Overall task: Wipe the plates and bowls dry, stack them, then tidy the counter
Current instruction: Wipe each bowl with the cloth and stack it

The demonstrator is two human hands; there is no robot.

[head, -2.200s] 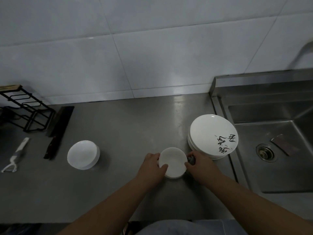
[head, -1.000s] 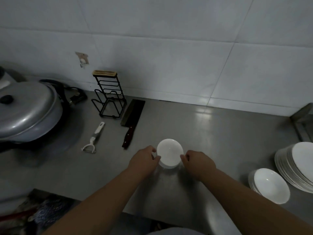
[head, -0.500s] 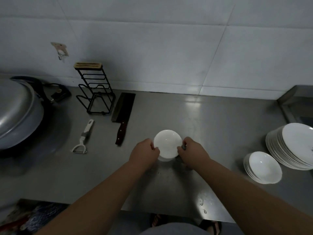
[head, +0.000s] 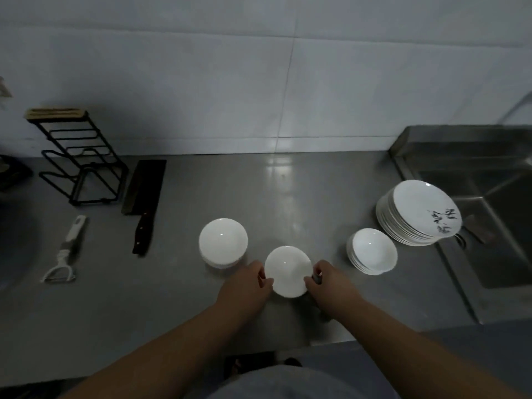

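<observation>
I hold a small white bowl [head: 288,270] between both hands, just above the steel counter [head: 288,197]. My left hand [head: 247,286] grips its left rim and my right hand [head: 328,283] grips its right rim. Something small and dark grey shows between my right fingers; what it is I cannot tell. A stack of white bowls [head: 223,243] stands just left of the held bowl. Another bowl stack [head: 372,254] stands to the right. Behind that is a stack of white plates [head: 417,217], the top one with black writing.
A steel sink [head: 489,197] lies at the far right, right beside the plates. On the left of the counter are a cleaver [head: 144,197], a white peeler [head: 64,251] and a black wire rack [head: 83,165]. A tiled wall runs along the back.
My hands went from the right bowl stack to the left one, lifted a bowl off it and carried it right and nearer to me. The view swung left, then back right.
</observation>
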